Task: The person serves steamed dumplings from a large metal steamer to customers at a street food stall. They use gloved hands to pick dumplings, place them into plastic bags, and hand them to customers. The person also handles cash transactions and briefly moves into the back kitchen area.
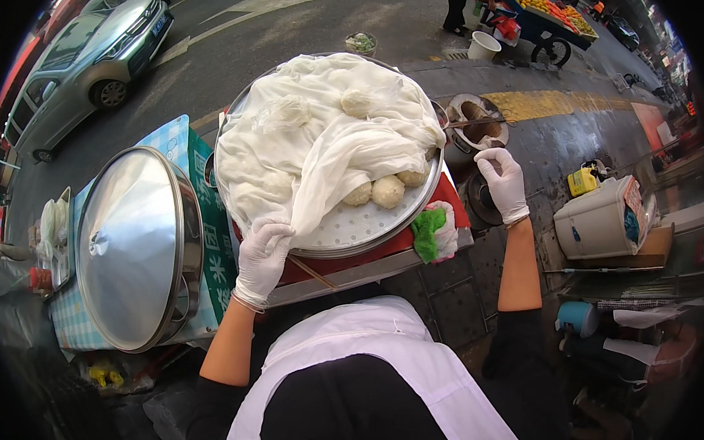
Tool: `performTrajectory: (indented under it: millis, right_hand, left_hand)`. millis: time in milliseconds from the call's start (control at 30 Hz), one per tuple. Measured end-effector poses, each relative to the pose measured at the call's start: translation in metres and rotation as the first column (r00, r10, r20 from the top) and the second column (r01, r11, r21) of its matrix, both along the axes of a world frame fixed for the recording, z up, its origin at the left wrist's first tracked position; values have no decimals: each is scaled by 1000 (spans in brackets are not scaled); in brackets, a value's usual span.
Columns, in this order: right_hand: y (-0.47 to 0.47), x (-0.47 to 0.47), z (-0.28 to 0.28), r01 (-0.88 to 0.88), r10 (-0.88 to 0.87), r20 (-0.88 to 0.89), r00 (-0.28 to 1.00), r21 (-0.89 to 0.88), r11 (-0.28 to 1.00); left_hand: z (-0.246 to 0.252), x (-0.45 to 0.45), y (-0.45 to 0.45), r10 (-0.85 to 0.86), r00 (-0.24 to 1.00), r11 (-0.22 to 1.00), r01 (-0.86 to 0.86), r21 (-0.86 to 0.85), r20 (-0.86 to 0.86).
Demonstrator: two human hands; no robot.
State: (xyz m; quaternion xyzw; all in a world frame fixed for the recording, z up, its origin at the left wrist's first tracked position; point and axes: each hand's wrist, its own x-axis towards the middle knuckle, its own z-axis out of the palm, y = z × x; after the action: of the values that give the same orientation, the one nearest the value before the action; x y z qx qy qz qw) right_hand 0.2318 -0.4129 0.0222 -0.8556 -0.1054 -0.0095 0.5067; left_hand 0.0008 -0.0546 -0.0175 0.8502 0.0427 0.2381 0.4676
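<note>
A large round metal steamer tray [351,232] with small holes stands before me, mostly covered by a white cloth [258,166]. Several rice-coated balls [388,192] show at its uncovered near right part. Two clear plastic-wrapped lumps, one being a bundle [283,114], rest on top of the cloth. My left hand [263,260], in a white glove, pinches the cloth's gathered edge at the tray's near left rim. My right hand [502,179], also gloved, is raised to the right of the tray, thumb and forefinger curled close together; whether anything thin is between them cannot be told.
A large pot with a domed metal lid [129,249] stands on the left. A green and white towel [433,228] hangs by the tray's right. Beyond are a round stove [477,128], a pale bin [597,220], a fruit cart [548,26] with a person beside it, and a parked car [87,52].
</note>
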Motion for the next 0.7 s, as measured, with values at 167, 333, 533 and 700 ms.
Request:
performTrajectory:
  millis: [167, 333, 533, 700]
  right_hand:
    - [37, -12, -18, -367, 427, 270, 863, -245, 897]
    - [104, -3, -21, -361, 484, 367, 795, -355, 862]
    - [146, 8, -25, -550, 646, 40, 762, -487, 679]
    - [71, 6, -6, -520, 537, 57, 841, -184, 834]
  left_hand:
    - [3, 5, -5, -9, 995, 778, -57, -625, -101]
    - [56, -3, 4, -39, 998, 750, 66, -658, 55]
    - [102, -11, 6, -132, 918, 549, 382, -743, 375]
    - [97, -5, 22, -36, 933, 525, 322, -788, 358]
